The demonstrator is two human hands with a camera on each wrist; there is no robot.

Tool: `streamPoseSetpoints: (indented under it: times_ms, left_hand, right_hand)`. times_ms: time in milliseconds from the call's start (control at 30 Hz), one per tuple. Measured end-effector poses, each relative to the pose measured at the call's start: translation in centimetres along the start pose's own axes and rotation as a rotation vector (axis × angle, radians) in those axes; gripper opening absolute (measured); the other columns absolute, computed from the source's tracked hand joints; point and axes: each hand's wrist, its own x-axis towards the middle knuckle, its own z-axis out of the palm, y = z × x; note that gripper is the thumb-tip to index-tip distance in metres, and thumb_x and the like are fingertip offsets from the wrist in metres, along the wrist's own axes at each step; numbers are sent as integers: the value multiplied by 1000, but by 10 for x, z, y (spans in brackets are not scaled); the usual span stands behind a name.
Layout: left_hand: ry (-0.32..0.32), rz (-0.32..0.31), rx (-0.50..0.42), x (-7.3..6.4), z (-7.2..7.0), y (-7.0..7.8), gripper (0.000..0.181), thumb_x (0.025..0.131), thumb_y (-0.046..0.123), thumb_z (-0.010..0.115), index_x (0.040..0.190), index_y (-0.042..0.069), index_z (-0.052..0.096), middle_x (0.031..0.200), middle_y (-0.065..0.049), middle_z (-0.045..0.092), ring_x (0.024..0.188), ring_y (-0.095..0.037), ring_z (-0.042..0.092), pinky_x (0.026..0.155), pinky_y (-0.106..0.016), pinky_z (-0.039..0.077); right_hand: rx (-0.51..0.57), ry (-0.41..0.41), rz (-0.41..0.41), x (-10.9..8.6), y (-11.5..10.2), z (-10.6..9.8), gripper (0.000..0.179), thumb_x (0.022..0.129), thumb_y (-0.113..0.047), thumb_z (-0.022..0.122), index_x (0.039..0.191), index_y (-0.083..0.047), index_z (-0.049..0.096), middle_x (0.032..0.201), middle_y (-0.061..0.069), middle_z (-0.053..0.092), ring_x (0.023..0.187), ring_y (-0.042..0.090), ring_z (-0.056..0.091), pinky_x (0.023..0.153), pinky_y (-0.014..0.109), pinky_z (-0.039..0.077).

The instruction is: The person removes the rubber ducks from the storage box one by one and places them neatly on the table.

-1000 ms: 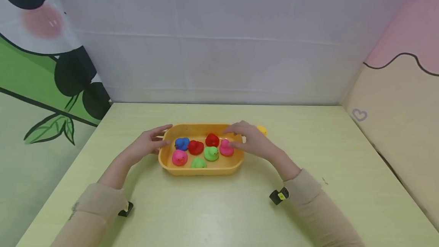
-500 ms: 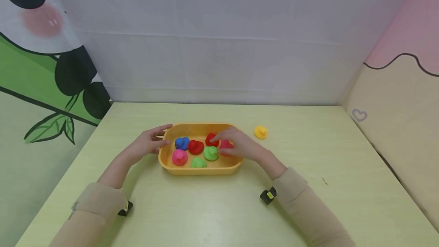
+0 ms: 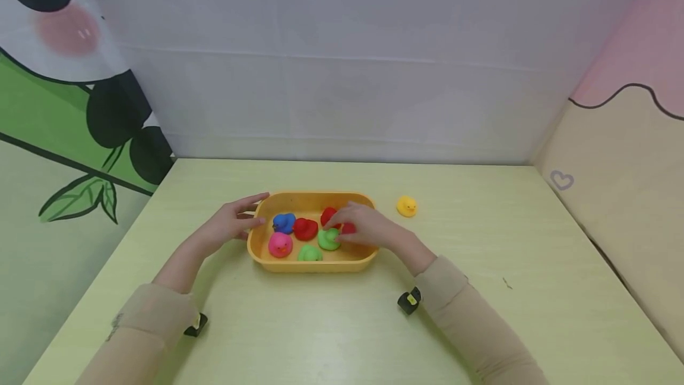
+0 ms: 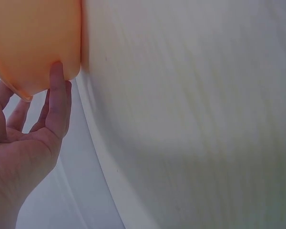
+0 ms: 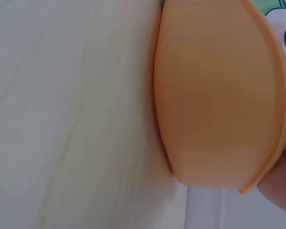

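Note:
My left hand [image 3: 230, 224] holds the left end of a yellow plastic basin [image 3: 342, 267], thumb at the rim and fingers against the outer wall, as the left wrist view also shows. Reaching in over the right rim, my right hand [image 3: 369, 226] has thumb and index finger at a light green rubber duck [image 3: 328, 241], pinching it where it sits. A red duck [image 3: 328, 215] and a pink duck [image 3: 348, 228] are partly covered by this hand. In the right wrist view the basin's wall [image 5: 219, 105] hides the fingertips.
Also in the basin are a blue duck [image 3: 284, 223], a red duck [image 3: 306, 229], a pink duck [image 3: 280, 245] and another green duck [image 3: 310, 253]. A yellow duck [image 3: 407, 206] stands on the table [image 3: 320, 325] to the basin's right. A pale cloth wall [image 3: 352, 106] rises behind.
My right hand has moved left into the basin, past the pink duck to the green one, its thumb and index finger drawing closer. The yellow duck has come into full view. My left hand stays put.

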Motion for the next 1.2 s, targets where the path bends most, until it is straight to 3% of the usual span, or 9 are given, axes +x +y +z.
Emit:
streamPoseSetpoints:
  times_ms: [167,300,500,800,1000,1200]
  left_hand:
    - [-1,3,1,2,0,-3,64,95,24,57,150,23,25,145,-22,33,128,-43,40,86,-40,54]
    - [0,3,-6,1,-1,-3,65,94,27,59,150,27,27,146,-19,34,128,-42,41,85,-39,55]
    - [6,4,-14,1,0,-2,66,92,31,61,149,30,28,145,-17,35,128,-40,42,85,-38,55]
    - [3,14,-8,1,2,-2,66,93,30,60,150,28,27,145,-19,35,128,-41,41,85,-39,55]
    - [10,11,-7,2,4,-1,67,92,30,61,149,28,27,145,-18,35,128,-40,41,86,-38,54]
    - [19,12,-1,4,6,-1,67,92,31,61,149,27,27,144,-18,36,127,-39,42,86,-37,54]
  right_hand:
    - [-9,-23,35,2,-1,1,26,86,-27,69,112,-23,70,104,-11,66,98,16,52,80,25,43]
    - [-21,-30,60,2,-2,2,25,86,-28,70,110,-24,71,99,-12,66,96,19,52,77,24,42]
    - [-32,-22,41,2,-2,2,24,86,-28,70,110,-23,71,100,-12,67,96,19,53,77,24,42]
    - [54,7,15,-2,-1,-2,24,86,-24,69,110,-19,71,102,-10,67,96,24,54,76,26,45]
    - [88,10,-10,-6,0,-6,25,87,-23,69,111,-17,70,106,-6,67,100,23,56,84,35,50]
    - [123,33,11,-15,-2,-20,26,87,-22,69,112,-19,70,108,-5,67,104,20,56,88,36,50]
